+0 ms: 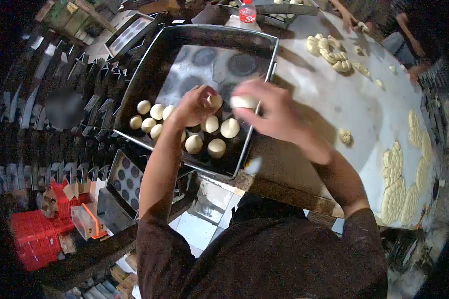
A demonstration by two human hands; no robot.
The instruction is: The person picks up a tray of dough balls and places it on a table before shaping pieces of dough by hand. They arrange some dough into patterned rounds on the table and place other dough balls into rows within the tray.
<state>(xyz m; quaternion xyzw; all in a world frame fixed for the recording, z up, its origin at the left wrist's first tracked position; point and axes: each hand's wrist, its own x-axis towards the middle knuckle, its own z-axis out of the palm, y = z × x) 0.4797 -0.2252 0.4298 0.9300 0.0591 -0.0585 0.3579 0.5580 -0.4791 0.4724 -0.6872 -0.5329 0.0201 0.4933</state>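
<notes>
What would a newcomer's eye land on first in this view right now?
Probably the two hands over the dark baking tray at centre: the left hand holds a dough ball above the rows of dough balls, and the right hand carries another. Next, the pale dough pieces lining the table's right edge.

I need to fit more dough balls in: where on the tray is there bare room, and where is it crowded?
The far half of the tray is bare, bordered by its back rim and the rows of dough balls. The near part is crowded: dough balls, left hand and right hand.
</notes>
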